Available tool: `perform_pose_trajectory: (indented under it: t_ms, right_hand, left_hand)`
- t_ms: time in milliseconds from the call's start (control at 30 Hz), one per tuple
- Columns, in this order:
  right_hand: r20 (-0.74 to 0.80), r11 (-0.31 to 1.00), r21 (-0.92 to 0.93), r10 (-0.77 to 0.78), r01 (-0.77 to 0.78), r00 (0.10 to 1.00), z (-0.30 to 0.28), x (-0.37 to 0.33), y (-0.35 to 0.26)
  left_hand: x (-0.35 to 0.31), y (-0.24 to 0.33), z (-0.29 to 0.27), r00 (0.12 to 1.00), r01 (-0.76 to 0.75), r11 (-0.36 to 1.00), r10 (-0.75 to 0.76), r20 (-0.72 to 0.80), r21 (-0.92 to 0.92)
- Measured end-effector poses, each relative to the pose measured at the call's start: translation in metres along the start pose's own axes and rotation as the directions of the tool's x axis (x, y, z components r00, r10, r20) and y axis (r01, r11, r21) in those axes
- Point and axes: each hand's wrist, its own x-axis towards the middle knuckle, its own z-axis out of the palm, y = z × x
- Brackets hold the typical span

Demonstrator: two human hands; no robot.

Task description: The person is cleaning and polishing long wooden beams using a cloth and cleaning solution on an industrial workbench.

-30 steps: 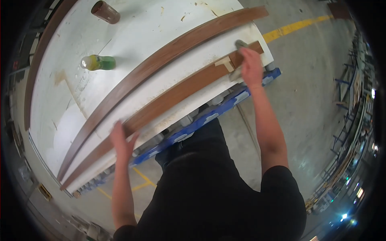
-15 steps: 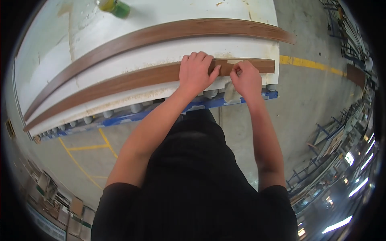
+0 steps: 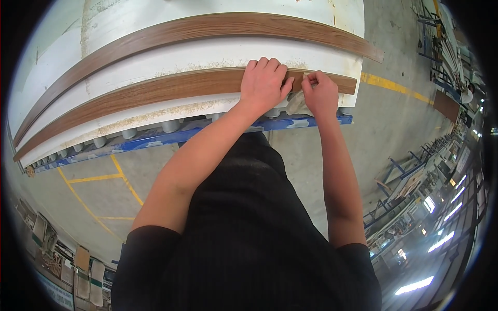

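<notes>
A long brown wood-grain plank (image 3: 171, 83) lies along the near edge of a white tabletop (image 3: 207, 56). My left hand (image 3: 263, 83) holds it down, fingers over its far edge and thumb apart on its top face. Just to the right, my right hand (image 3: 320, 93) is closed in a pinch at the plank. A crumpled beige piece (image 3: 298, 105), cloth or tape, hangs by that hand over the near edge. The fingertips partly hide what they pinch. Beyond lies a second wood-grain plank (image 3: 207, 27), roughly parallel and apart from the first.
Grey rollers (image 3: 171, 126) and a blue frame rail (image 3: 155, 138) run under the table's near side. The far plank's right end sticks out past the table. Yellow lines (image 3: 397, 85) mark the concrete floor. Racks with stacked material (image 3: 415, 173) stand to the right.
The view has shifted, and the green-and-yellow container at the top has left it. My hands stay at the same plank; the beige piece has come up closer to it.
</notes>
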Motion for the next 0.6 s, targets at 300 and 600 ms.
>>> perform_pose_trajectory:
  t_ms: [300,600]
  right_hand:
    - [0.010,0.993,0.099,-0.058,0.057,0.998,-0.0008,-0.0006,0.0080]
    - [-0.017,0.993,0.076,-0.084,0.085,0.996,0.0058,0.0029,0.0071]
  left_hand:
    - [0.0005,-0.0018,-0.0010,1.000,-0.006,1.000,0.006,0.001,0.002]
    - [0.0003,-0.0009,-0.0004,1.000,-0.005,1.000,0.005,0.008,0.007]
